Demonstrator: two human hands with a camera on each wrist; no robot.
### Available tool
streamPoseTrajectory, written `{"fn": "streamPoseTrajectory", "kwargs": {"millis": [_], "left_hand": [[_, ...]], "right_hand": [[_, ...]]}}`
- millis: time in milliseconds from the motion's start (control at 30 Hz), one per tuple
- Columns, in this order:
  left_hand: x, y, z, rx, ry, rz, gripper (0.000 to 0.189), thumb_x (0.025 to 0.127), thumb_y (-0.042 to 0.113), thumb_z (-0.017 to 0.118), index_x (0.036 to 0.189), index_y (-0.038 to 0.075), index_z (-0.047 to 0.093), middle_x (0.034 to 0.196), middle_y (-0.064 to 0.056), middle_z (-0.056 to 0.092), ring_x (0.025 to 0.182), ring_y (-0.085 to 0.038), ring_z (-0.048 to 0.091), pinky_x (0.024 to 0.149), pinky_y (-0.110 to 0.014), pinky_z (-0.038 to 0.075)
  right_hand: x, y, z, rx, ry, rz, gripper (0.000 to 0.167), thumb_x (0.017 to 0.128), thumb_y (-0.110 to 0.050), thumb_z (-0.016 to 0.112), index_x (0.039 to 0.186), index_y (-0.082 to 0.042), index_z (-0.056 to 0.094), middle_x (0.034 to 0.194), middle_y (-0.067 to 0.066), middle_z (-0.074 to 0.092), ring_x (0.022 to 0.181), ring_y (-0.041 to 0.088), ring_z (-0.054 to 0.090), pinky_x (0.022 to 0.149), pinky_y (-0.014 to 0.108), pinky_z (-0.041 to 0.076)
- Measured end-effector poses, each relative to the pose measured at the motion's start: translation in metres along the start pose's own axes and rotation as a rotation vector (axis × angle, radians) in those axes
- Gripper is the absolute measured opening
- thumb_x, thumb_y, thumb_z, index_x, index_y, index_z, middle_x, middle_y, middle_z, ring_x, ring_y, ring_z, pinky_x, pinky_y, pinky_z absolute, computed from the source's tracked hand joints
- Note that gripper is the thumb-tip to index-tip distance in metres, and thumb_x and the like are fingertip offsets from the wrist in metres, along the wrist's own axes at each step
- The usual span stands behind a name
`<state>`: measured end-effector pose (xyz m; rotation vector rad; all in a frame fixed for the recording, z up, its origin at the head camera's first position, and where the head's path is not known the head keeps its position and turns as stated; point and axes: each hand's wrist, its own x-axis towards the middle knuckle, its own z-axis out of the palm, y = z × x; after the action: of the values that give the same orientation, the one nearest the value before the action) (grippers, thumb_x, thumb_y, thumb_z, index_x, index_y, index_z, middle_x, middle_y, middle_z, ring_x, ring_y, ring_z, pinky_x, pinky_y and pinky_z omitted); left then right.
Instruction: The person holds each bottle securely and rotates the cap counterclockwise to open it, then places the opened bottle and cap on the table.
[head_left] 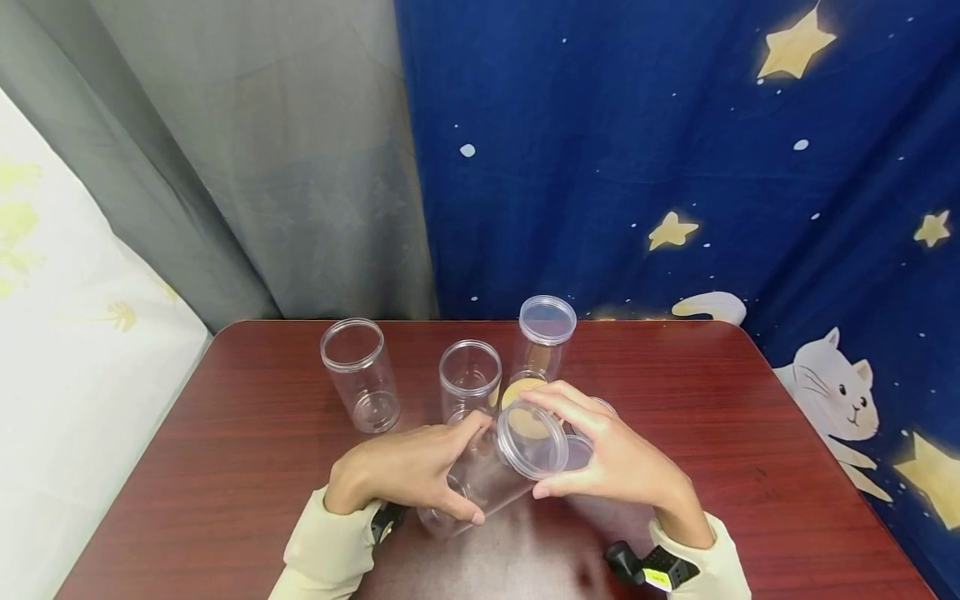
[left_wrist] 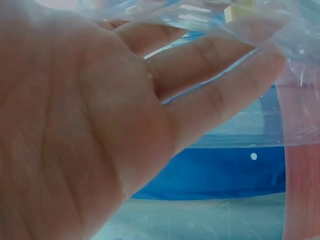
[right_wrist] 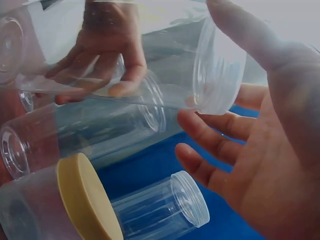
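Observation:
A clear plastic jar (head_left: 480,483) leans to the right in front of me, its clear lid (head_left: 532,439) tilted up at the right end. My left hand (head_left: 416,467) grips the body of this jar, thumb on the near side. In the left wrist view, the fingers (left_wrist: 215,105) of that hand extend along the clear plastic. With thumb and fingers spread round the rim, my right hand (head_left: 615,454) holds the lid. The right wrist view shows the lid (right_wrist: 222,75) seated on the jar's end.
Left of the hands stands a tall lidless jar (head_left: 360,375); another open jar (head_left: 470,375) is behind the held one. At the back is a jar with a clear lid (head_left: 547,321). A yellow-lidded jar (right_wrist: 87,197) stands close by, and more clear plastic shows under the right hand.

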<state>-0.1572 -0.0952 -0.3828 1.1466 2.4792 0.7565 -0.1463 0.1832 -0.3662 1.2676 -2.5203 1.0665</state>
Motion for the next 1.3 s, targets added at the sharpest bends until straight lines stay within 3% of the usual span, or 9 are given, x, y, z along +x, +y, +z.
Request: {"fn": "streamPoseTrajectory", "kwargs": {"millis": [167,400,700,867,1100,1300], "left_hand": [[0.0006,-0.0021,0.0007,-0.007,-0.011,0.026,0.085,0.076,0.05,0.082,0.139,0.017,0.037,0.114,0.002,0.064,0.101,-0.007,0.061,0.09,-0.026,0.05],[0.0015,-0.0017,0.0014,-0.016,-0.027,0.013,0.084,0.076,0.049,0.082,0.141,0.02,0.036,0.12,0.003,0.062,0.106,-0.006,0.06,0.093,-0.026,0.049],[0.0005,-0.0025,0.0021,-0.01,-0.013,0.017,0.083,0.077,0.047,0.081,0.141,0.019,0.036,0.124,0.002,0.062,0.11,-0.007,0.06,0.096,-0.028,0.048],[0.0005,-0.0029,0.0025,0.024,0.003,0.008,0.084,0.078,0.048,0.08,0.141,0.015,0.036,0.125,-0.001,0.062,0.113,-0.011,0.061,0.097,-0.03,0.049],[0.0014,-0.0009,0.0022,0.041,0.012,0.015,0.083,0.077,0.05,0.08,0.139,0.014,0.038,0.124,0.001,0.062,0.11,-0.008,0.06,0.095,-0.029,0.049],[0.0017,0.0004,0.0017,0.027,0.008,0.011,0.083,0.077,0.05,0.08,0.139,0.014,0.038,0.126,-0.002,0.061,0.112,-0.009,0.059,0.096,-0.029,0.048]], "right_hand": [[-0.0024,0.0007,-0.0037,-0.016,-0.058,0.0,0.083,0.076,-0.046,0.083,0.146,-0.021,0.045,0.145,-0.004,0.049,0.13,0.012,0.048,0.102,0.039,0.043],[-0.0041,0.0045,-0.006,0.033,-0.094,-0.065,0.083,0.075,-0.027,0.087,0.145,-0.015,0.045,0.144,0.0,0.048,0.136,0.018,0.042,0.112,0.027,0.034],[-0.0041,0.0053,-0.005,0.075,-0.103,-0.151,0.079,0.08,-0.017,0.081,0.148,-0.011,0.042,0.149,0.006,0.045,0.143,0.023,0.036,0.117,0.023,0.026],[-0.0039,0.0054,-0.0047,0.096,-0.111,-0.138,0.088,0.083,-0.03,0.08,0.153,-0.005,0.032,0.155,0.01,0.036,0.143,0.021,0.034,0.116,0.023,0.028],[-0.0039,0.0023,-0.0034,-0.028,-0.018,0.002,0.094,0.081,-0.069,0.063,0.154,-0.019,0.032,0.152,-0.001,0.039,0.131,0.015,0.048,0.103,0.036,0.044],[-0.0033,-0.0005,-0.0012,-0.104,0.05,0.031,0.084,0.082,-0.073,0.06,0.148,-0.025,0.041,0.14,-0.009,0.045,0.114,0.006,0.054,0.092,0.031,0.05]]}}
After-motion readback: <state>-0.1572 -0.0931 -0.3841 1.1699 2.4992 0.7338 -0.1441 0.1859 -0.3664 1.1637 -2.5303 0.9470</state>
